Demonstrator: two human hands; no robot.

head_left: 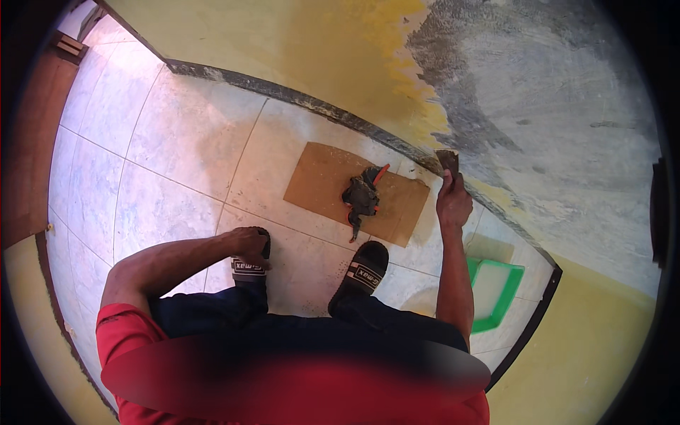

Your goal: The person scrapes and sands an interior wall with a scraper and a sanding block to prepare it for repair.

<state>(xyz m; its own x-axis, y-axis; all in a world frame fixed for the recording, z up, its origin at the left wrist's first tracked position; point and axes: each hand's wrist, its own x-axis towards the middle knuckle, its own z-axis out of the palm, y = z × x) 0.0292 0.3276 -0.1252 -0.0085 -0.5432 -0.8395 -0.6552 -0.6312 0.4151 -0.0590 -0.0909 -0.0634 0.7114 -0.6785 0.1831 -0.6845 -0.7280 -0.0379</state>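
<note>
One flat scraper [448, 160], dark-faced, is located in the right hand [454, 205], at the base of the wall [538, 92], near the dark skirting [283, 92]. Right fingers: clenched around its near end, thumb laid toward the face, probably to steady the edge. Contact between edge and wall cannot be confirmed. Left hand [249, 244]: lowered over the left slide sandal [248, 270], apparently for balance; whether its fingers grip anything cannot be told.

Between the right slide sandal [367, 263] and the skirting, a cardboard sheet [308, 177] lies flat on the tiled floor [177, 149], presumably to shield the tiles. A crumpled black-and-orange bundle [364, 197] rests on it, likely placed there to remain within reach; its exact kind is unclear. Right of the right forearm, a green tray [511, 294] sits on the tiles, apart from both feet, presumably to leave standing room.
</note>
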